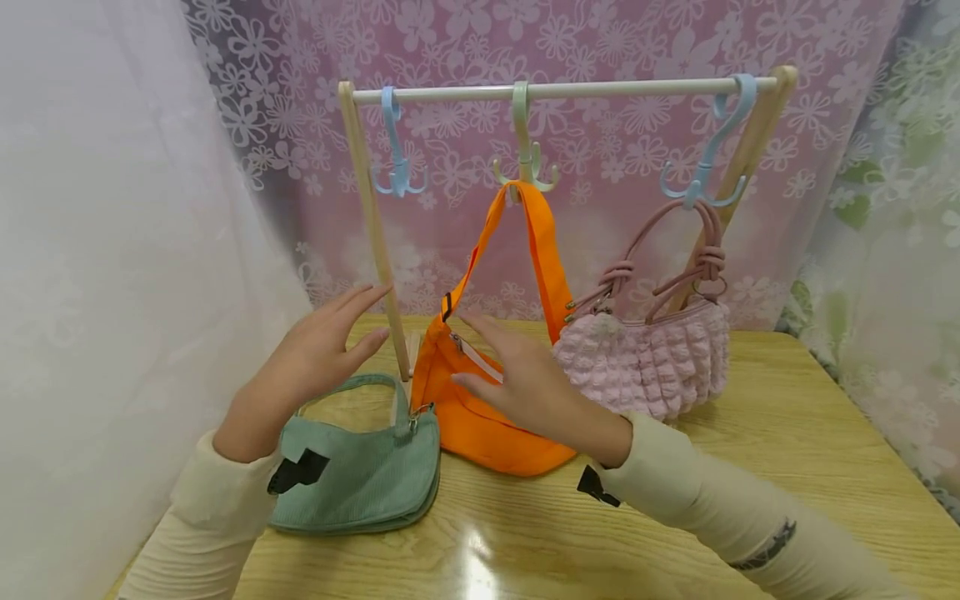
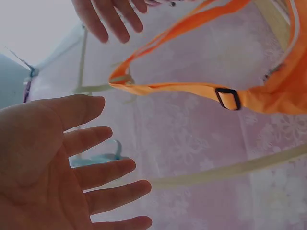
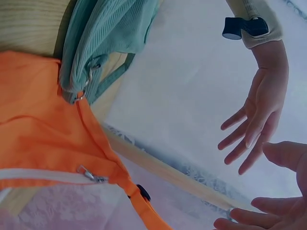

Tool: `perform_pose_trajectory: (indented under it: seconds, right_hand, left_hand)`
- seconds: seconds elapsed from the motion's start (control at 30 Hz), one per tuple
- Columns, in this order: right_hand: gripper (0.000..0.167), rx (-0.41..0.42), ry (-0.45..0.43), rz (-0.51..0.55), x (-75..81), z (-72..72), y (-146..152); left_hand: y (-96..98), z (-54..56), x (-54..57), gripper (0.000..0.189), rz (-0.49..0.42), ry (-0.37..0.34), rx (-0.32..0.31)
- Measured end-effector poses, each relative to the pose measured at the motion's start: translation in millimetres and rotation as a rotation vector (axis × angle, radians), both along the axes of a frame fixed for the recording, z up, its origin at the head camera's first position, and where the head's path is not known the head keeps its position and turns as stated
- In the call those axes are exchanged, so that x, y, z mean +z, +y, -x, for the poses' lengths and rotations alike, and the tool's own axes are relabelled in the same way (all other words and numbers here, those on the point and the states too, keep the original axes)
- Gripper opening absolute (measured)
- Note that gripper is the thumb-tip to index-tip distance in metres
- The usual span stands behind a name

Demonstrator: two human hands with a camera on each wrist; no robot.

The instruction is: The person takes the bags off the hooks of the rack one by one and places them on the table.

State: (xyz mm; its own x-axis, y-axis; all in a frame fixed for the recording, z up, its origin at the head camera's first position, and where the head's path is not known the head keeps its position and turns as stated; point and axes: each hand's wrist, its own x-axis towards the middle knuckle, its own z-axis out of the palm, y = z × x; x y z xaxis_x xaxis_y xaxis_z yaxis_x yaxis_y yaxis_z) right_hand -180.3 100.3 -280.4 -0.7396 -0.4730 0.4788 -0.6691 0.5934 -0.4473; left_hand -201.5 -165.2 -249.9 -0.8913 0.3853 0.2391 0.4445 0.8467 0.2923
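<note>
An orange sling bag [image 1: 487, 408] has its strap looped over the green hook [image 1: 522, 150], and its body hangs low at the table. My right hand [image 1: 528, 379] is in front of it with fingers extended, holding nothing; whether it touches the bag is unclear. To the left, my left hand [image 1: 318, 358] is raised above a green corduroy handbag [image 1: 360, 479] that sits on the table. In the left wrist view the left palm [image 2: 43, 163] shows spread, bare fingers. At right, a pink ruffled bag [image 1: 652, 362] hangs by its handle from a blue hook [image 1: 705, 167].
A wooden rack with a white rod [image 1: 450, 94] spans the back of the wooden table [image 1: 787, 467]. Another blue hook [image 1: 397, 158] hangs at its left end, bearing no bag. Floral curtains [image 1: 600, 42] stand behind, and a white sheet [image 1: 135, 208] borders the left side.
</note>
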Motion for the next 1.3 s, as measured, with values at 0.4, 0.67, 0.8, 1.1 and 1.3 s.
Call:
perform_pose_trajectory:
  seconds: [0.4, 0.67, 0.8, 1.1, 1.3]
  right_hand:
    - [0.067, -0.046, 0.125, -0.008, 11.7, -7.8, 29.0]
    - [0.072, -0.065, 0.143, -0.016, 16.5, -6.5, 46.2]
    - [0.071, -0.092, 0.151, -0.006, 18.3, -2.9, 53.5]
    - [0.069, -0.183, 0.138, 0.023, 30.8, 9.8, 67.7]
    - [0.068, -0.276, 0.154, -0.025, 41.2, 25.3, 74.3]
  left_hand:
    - [27.8, -19.1, 21.6, 0.061, -0.044, 0.216, -0.101]
    - [41.0, -21.0, 32.8, 0.061, -0.073, 0.393, -0.184]
    - [46.5, -19.3, 40.8, 0.060, -0.092, 0.452, -0.222]
    - [59.1, -10.5, 54.7, 0.057, -0.099, 0.520, -0.234]
    - [73.7, -0.5, 65.9, 0.055, -0.107, 0.557, -0.242]
